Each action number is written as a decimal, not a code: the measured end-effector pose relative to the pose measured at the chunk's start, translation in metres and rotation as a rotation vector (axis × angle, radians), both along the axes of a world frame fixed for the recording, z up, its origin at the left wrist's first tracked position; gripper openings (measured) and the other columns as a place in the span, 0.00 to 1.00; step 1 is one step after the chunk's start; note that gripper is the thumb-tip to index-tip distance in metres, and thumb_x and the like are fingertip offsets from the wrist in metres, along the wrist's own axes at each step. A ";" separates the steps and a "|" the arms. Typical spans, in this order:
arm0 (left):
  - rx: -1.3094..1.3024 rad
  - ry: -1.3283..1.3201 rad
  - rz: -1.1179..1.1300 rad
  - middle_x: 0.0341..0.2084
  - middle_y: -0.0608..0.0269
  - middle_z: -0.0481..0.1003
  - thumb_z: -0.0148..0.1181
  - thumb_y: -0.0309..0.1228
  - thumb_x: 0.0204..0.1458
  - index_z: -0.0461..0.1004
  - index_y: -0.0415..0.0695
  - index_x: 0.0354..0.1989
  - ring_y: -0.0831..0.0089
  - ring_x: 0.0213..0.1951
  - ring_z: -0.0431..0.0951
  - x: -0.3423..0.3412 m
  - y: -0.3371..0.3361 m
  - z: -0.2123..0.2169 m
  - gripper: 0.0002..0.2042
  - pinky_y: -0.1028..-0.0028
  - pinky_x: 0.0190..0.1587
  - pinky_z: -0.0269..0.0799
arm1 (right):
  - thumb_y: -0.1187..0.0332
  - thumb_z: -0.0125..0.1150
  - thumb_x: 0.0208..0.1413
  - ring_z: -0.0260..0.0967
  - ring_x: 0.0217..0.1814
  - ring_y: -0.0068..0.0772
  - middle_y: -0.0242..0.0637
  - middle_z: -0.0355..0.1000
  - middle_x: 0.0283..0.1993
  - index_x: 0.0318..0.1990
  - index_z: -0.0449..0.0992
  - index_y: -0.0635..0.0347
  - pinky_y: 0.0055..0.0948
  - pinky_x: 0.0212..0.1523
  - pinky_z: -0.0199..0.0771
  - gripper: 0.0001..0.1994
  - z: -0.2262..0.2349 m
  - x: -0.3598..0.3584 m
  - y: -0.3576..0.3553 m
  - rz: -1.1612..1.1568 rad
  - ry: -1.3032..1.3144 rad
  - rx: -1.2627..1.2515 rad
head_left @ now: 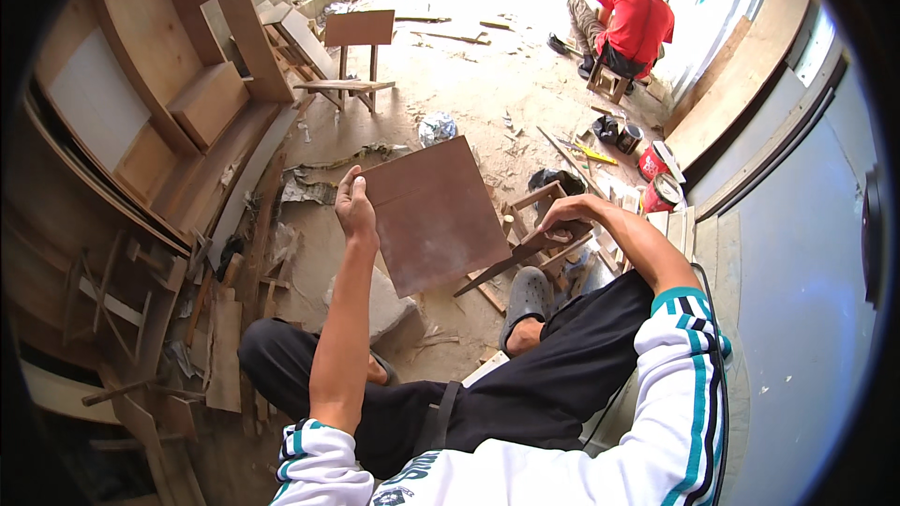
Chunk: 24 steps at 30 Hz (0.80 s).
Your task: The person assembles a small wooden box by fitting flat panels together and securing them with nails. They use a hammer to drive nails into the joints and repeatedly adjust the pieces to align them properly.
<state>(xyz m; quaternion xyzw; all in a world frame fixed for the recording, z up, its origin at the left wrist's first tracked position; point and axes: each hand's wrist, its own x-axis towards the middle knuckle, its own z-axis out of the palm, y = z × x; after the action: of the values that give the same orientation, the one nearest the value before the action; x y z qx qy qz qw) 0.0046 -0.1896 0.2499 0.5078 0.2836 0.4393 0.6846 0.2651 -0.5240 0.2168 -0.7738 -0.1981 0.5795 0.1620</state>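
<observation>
A small brown wooden chair is tilted in front of me, its flat square panel (436,215) facing up toward me with a pale dusty patch. My left hand (357,208) grips the panel's left edge, thumb on top. To the right, my right hand (568,216) is curled over a second dark brown board beside the wooden frame pieces (536,195). Its fingertips are partly hidden, and so is the join between panel and frame. Under the panel's lower edge lies a grey block (380,311).
A similar chair (360,30) stands ahead at left. Wooden cabinets (211,103) and scrap wood (225,347) line the left side. Red paint cans (662,193) and a yellow tool (596,156) lie at right, near a grey panel (787,253). A person in red (637,28) sits farther off.
</observation>
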 end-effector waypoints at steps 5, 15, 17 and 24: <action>-0.106 -0.021 -0.035 0.44 0.67 0.74 0.50 0.28 0.61 0.74 0.43 0.52 0.76 0.45 0.72 0.002 0.018 -0.034 0.13 0.77 0.51 0.68 | 0.55 0.60 0.58 0.62 0.18 0.24 0.28 0.69 0.18 0.22 0.76 0.56 0.27 0.21 0.61 0.17 -0.016 -0.005 0.049 0.357 0.046 -0.135; -0.054 0.141 -0.074 0.53 0.66 0.70 0.46 0.27 0.63 0.71 0.43 0.56 0.74 0.52 0.70 0.012 -0.005 -0.067 0.15 0.74 0.58 0.65 | 0.42 0.62 0.51 0.74 0.24 0.36 0.40 0.77 0.24 0.32 0.82 0.63 0.35 0.30 0.75 0.27 -0.043 -0.012 0.029 0.484 -0.365 0.066; -0.053 0.144 -0.091 0.52 0.66 0.70 0.46 0.27 0.63 0.71 0.44 0.56 0.74 0.52 0.70 0.005 -0.002 -0.075 0.15 0.74 0.57 0.65 | 0.41 0.62 0.51 0.78 0.33 0.44 0.49 0.79 0.32 0.37 0.81 0.65 0.40 0.36 0.76 0.29 -0.025 -0.048 0.010 0.526 -0.492 0.182; -0.115 0.243 -0.181 0.40 0.69 0.73 0.47 0.32 0.64 0.73 0.45 0.48 0.78 0.45 0.70 0.014 -0.028 -0.103 0.10 0.73 0.49 0.69 | 0.56 0.68 0.46 0.74 0.40 0.55 0.54 0.75 0.35 0.37 0.77 0.63 0.46 0.38 0.73 0.18 -0.028 -0.116 -0.062 0.513 -0.323 0.397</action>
<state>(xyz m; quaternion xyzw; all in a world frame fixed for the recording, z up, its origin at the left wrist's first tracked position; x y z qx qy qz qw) 0.0181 -0.2175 0.1472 0.5407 0.3420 0.2941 0.7100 0.1487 -0.5862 0.1883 -0.7339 -0.5175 0.4219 0.1249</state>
